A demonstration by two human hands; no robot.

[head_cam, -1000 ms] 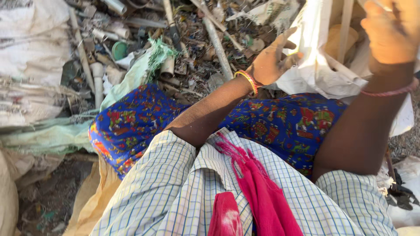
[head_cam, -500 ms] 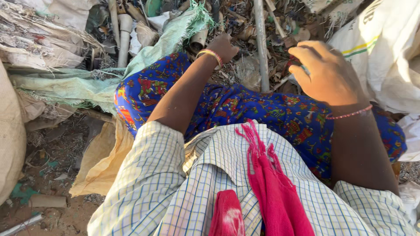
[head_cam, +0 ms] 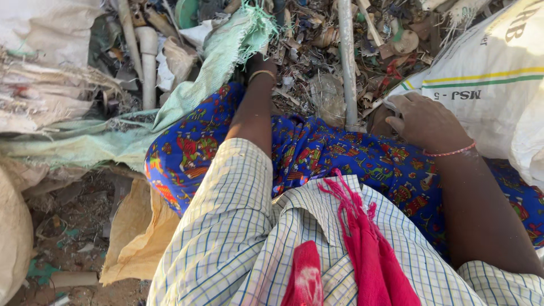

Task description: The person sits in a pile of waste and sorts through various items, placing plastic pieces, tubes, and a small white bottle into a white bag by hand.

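Scrap heap ahead: my left hand (head_cam: 258, 63) digs in, grip hidden; right hand (head_cam: 422, 119) clutches the white sack (head_cam: 481, 96); sharp debris (head_cam: 317, 51) could cut.

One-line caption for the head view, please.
Seated person's left hand reaches into a scrap pile; right hand grips a white sack's edge.

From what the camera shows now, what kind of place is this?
Probably an outdoor scrap-sorting spot: a scrap heap of broken plastic bits, a grey pipe and woven sacks lie on bare ground around the seated person.
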